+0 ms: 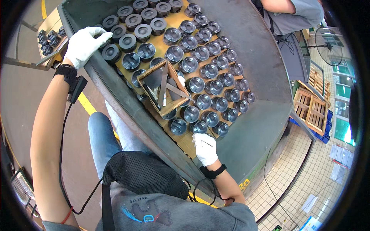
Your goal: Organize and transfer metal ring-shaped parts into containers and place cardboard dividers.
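Rows of metal pistons [196, 84] stand on a brown sheet in a large grey metal bin [266, 77]. Most show their hollow undersides; those at the far left [127, 42] have flat, ringed crowns up. My white-gloved left hand [83, 46] is curled over the bin's left rim, beside the crown-up pistons. Low in the bin, my gloved right hand [205, 149] is closed around a thin, dark, stick-like tool, its fingers by the nearest piston [199, 127]. A small wooden box [178, 103] on the pistons holds flat metal strips and pen-like items.
Another person's arm and grey sleeve [295, 13] are beyond the bin's far right side. Wooden pallets [310, 111] and a fan [328, 45] stand at the right. Several dark parts [48, 41] lie on a stand at far left. Cables hang from my wrists.
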Demonstrator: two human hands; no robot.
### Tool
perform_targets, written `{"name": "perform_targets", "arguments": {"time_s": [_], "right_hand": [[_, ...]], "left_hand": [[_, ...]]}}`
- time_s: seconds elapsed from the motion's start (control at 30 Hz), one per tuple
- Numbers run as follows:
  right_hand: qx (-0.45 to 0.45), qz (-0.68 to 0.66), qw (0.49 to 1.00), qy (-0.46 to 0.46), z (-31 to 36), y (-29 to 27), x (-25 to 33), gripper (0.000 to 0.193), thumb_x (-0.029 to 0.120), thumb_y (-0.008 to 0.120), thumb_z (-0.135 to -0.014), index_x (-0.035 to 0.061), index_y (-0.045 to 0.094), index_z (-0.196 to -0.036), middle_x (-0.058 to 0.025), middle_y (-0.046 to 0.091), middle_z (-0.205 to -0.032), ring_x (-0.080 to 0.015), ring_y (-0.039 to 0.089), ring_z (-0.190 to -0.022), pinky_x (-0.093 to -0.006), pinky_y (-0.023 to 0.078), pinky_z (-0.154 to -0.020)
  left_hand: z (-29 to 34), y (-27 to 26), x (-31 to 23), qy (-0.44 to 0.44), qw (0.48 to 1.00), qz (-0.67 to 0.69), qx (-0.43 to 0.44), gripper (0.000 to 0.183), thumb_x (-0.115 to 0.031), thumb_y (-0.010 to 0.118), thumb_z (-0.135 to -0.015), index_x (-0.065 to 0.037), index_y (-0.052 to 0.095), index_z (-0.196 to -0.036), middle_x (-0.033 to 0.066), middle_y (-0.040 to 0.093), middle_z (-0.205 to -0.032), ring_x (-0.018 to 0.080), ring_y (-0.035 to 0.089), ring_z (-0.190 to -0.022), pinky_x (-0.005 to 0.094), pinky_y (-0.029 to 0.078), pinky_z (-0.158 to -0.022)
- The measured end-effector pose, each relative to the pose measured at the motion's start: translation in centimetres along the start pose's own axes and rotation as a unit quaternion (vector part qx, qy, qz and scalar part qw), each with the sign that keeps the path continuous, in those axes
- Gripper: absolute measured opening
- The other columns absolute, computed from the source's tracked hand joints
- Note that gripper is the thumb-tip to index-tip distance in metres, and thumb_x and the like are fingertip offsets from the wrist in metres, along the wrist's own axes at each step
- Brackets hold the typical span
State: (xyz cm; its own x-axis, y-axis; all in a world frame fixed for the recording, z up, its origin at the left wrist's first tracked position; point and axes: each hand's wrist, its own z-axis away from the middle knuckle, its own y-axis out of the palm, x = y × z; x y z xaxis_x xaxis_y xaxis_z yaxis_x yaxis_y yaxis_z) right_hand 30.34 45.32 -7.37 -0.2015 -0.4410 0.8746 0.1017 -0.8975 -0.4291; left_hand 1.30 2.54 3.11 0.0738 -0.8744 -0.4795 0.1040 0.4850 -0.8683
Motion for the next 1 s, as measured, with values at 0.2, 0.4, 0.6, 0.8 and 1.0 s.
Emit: {"name": "perform_targets", "arguments": {"time_s": [0.2, 0.4, 0.6, 0.8, 1.0], "right_hand": [[0.028, 0.156, 0.976, -0.15, -2.9, 2.1, -0.3, 0.016, 0.005, 0.061, -0.087, 0.0008, 0.07, -0.1, -0.0142, 0.069, -0.087, -0.0277, 0.066, -0.076, -0.0341, 0.052, -0.069], [-0.006, 0.139, 0.964, -0.226, -1.4, -1.5, 0.2, 0.016, -0.004, 0.062, -0.077, -0.0019, 0.068, -0.092, -0.015, 0.069, -0.088, -0.031, 0.067, -0.076, -0.0352, 0.054, -0.069], [-0.125, 0.038, 0.991, -0.002, -0.7, -2.0, -5.9, 0.012, -0.001, 0.06, -0.088, -0.0019, 0.07, -0.094, -0.0124, 0.071, -0.087, -0.0186, 0.067, -0.073, -0.0286, 0.053, -0.066], [-0.096, 0.114, 0.989, 0.006, -2.3, -1.5, -5.1, 0.012, 0.001, 0.062, -0.089, -0.0016, 0.071, -0.097, -0.01, 0.072, -0.088, -0.016, 0.067, -0.074, -0.0275, 0.053, -0.068], [-0.121, -0.078, 0.989, 0.028, -5.7, -1.0, -2.3, 0.015, 0.001, 0.062, -0.088, -0.0016, 0.069, -0.1, -0.0108, 0.07, -0.09, -0.0162, 0.065, -0.075, -0.0263, 0.052, -0.068]], "left_hand": [[-0.2, 0.3, 0.1, 0.01, 1.0, -0.019, -0.013, 0.042, -0.042, 0.067, -0.088, -0.003, 0.071, -0.103, 0.0115, 0.071, -0.098, 0.0216, 0.065, -0.093, 0.0318, 0.048, -0.086], [0.1, 0.3, 0.1, -0.003, 1.0, -0.009, -0.012, 0.043, -0.042, 0.067, -0.088, -0.002, 0.071, -0.103, 0.012, 0.07, -0.099, 0.0218, 0.065, -0.093, 0.0317, 0.048, -0.087], [-0.2, 0.3, 0.2, 0.017, 0.999, -0.026, -0.036, 0.041, -0.039, 0.068, -0.088, -0.001, 0.071, -0.104, 0.0117, 0.07, -0.1, 0.0207, 0.065, -0.094, 0.0313, 0.048, -0.087], [0.0, 0.2, -0.4, -0.009, 1.0, -0.009, -0.01, 0.042, -0.04, 0.068, -0.088, -0.001, 0.071, -0.104, 0.0121, 0.071, -0.1, 0.0212, 0.065, -0.095, 0.0316, 0.048, -0.087], [0.2, 0.0, 0.1, 0.002, 1.0, -0.02, -0.021, 0.042, -0.041, 0.068, -0.088, -0.002, 0.071, -0.104, 0.0114, 0.072, -0.1, 0.0216, 0.066, -0.094, 0.0315, 0.048, -0.088]]}}
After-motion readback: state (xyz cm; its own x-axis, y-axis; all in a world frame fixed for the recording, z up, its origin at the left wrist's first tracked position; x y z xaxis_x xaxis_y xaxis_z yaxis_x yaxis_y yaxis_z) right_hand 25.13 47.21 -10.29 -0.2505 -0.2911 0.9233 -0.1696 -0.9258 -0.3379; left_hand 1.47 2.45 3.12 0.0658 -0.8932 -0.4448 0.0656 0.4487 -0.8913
